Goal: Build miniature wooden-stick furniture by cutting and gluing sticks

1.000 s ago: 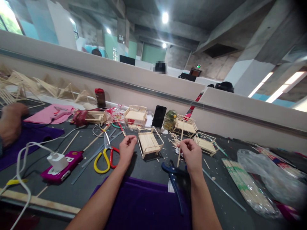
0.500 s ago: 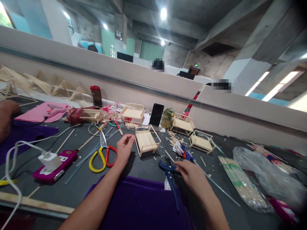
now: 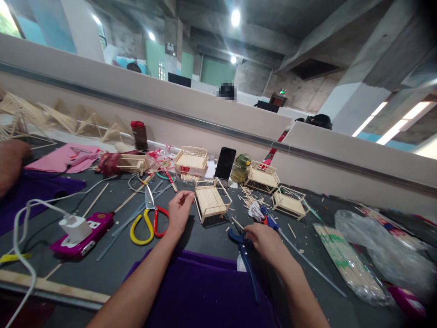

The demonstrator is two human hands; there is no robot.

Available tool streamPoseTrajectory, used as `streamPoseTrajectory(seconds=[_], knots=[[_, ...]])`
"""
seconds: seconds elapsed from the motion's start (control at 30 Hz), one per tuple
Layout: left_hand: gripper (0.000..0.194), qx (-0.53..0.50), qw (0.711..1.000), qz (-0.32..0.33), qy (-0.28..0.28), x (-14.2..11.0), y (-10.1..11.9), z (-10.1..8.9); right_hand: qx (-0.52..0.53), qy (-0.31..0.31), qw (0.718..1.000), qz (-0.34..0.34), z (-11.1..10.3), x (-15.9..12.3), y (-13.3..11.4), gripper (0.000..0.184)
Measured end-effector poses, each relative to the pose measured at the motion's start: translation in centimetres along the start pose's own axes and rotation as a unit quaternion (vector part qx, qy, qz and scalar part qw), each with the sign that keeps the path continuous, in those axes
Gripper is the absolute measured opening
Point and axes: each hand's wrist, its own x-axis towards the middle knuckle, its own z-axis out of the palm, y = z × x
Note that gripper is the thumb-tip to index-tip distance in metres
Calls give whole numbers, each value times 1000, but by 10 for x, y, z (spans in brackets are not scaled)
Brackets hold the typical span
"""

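My left hand [image 3: 178, 210] hovers over the dark table [image 3: 112, 269], thumb and forefinger pinched on something too small to make out. It is just left of a small wooden bed model [image 3: 212, 202]. My right hand [image 3: 262, 240] lies low on the table with its fingers closed over the head of the blue pliers [image 3: 246, 255]. A thin wooden stick [image 3: 236, 222] lies by its fingertips. A purple cloth [image 3: 211, 291] covers the near edge between my forearms.
Yellow-and-red scissors [image 3: 149, 221] lie left of my left hand, a pink phone with white charger [image 3: 82, 229] farther left. More bed models [image 3: 191, 160] [image 3: 262, 175] [image 3: 289, 202], an upright black phone [image 3: 226, 163], a jar [image 3: 241, 168] and bagged sticks [image 3: 344, 259] stand around. Another person's hand [image 3: 10, 161] is at far left.
My right hand has put down the long stick it held upright and dropped to the blue pliers. My left hand has stayed pinched beside the bed model.
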Motion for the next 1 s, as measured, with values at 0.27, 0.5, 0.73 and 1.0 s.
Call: streamPoseTrajectory(seconds=[0.27,0.5,0.73,1.0], knots=[[24,4,1000,0,3,2,-2,-1,76,-1,997,-4,-6,-1,1,23],[24,-6,1000,-2,1,1,3,0,511,86,844,140,6,-11,18,31],[26,-16,999,1,-33,-8,21,2,736,87,664,98,19,-17,-1,34],[38,-74,954,-59,-283,-23,34,7,789,-37,612,41,14,-6,-25,22]])
